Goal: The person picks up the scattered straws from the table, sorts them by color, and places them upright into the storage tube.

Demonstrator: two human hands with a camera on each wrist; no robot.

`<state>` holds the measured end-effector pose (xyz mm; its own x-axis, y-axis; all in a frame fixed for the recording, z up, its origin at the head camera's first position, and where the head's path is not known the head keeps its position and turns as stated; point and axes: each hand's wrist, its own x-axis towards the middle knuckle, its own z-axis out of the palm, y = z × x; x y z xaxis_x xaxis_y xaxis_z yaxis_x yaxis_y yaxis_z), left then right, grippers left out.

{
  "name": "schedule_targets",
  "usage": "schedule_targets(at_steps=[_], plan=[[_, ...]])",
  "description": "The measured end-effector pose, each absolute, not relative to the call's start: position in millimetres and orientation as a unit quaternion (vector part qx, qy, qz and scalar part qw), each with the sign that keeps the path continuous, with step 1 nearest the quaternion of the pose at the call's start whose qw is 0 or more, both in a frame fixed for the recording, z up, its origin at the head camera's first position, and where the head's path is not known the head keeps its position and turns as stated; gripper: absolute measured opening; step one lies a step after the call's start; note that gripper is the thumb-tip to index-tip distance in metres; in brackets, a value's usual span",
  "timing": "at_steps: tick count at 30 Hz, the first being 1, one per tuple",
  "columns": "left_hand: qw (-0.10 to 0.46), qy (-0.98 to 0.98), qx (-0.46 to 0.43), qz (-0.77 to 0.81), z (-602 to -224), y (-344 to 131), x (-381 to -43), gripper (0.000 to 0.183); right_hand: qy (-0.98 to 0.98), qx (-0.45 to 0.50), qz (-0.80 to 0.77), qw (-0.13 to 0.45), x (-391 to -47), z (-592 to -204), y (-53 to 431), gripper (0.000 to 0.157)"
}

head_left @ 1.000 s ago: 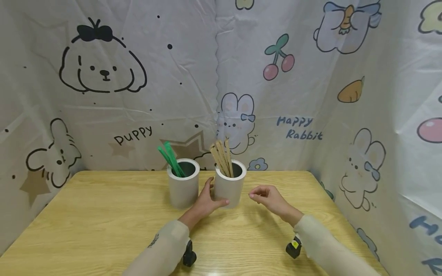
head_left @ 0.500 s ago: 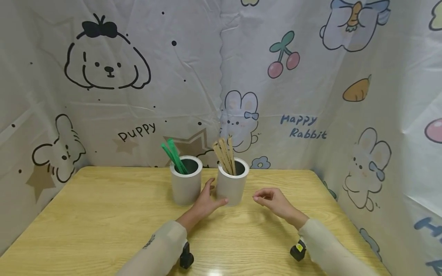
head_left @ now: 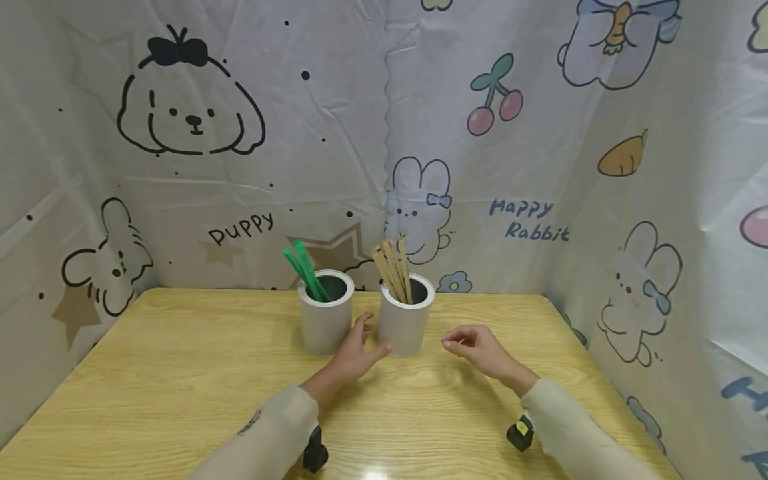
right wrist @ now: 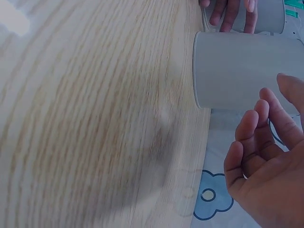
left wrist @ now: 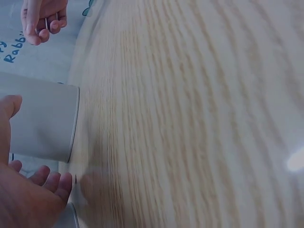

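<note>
Two whitish cylindrical holders stand side by side on the table. Green straw-like sticks (head_left: 305,270) lean out of the left holder (head_left: 326,327), and several tan straw-like sticks (head_left: 393,270) out of the right holder (head_left: 403,331). My left hand (head_left: 354,353) is between the holders' fronts, thumb spread towards the right one; in the left wrist view a gap shows between its fingers and that holder's base. To the right of the right holder, my right hand (head_left: 483,351) hovers apart from it, fingers loosely bent. The right wrist view shows nothing between those fingers (right wrist: 247,123).
The wood-grain table (head_left: 198,373) ends just behind the holders. A printed cloth (head_left: 336,133) with cartoon animals hangs behind it and along both sides. Small black wrist devices sit under each sleeve.
My left hand has drawn back slightly to the left, its thumb moving away from the right holder's front. My right hand has shifted a little further right of it. The view has tilted slightly.
</note>
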<state>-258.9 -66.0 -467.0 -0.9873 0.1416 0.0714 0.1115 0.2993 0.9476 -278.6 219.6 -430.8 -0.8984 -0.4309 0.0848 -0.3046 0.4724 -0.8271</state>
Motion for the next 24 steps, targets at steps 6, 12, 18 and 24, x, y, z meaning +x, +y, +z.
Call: schedule_targets(at_steps=[6,12,18,24], plan=[[0.019,0.809,0.089,0.581,-465.2,-70.4,-253.2,0.077,0.856,-0.222,-0.462,0.065,-278.1,-429.4,219.0,0.029],[0.028,0.824,0.087,0.559,-466.0,-76.2,-249.8,0.072,0.859,-0.225,-0.454,0.068,-279.2,-430.2,219.1,0.029],[0.030,0.826,0.091,0.555,-468.1,-80.7,-244.0,0.069,0.863,-0.231,-0.443,0.071,-278.9,-430.7,219.9,0.029],[0.026,0.833,0.107,0.542,-468.3,-82.6,-239.5,0.061,0.866,-0.237,-0.435,0.065,-277.3,-430.3,220.6,0.029]])
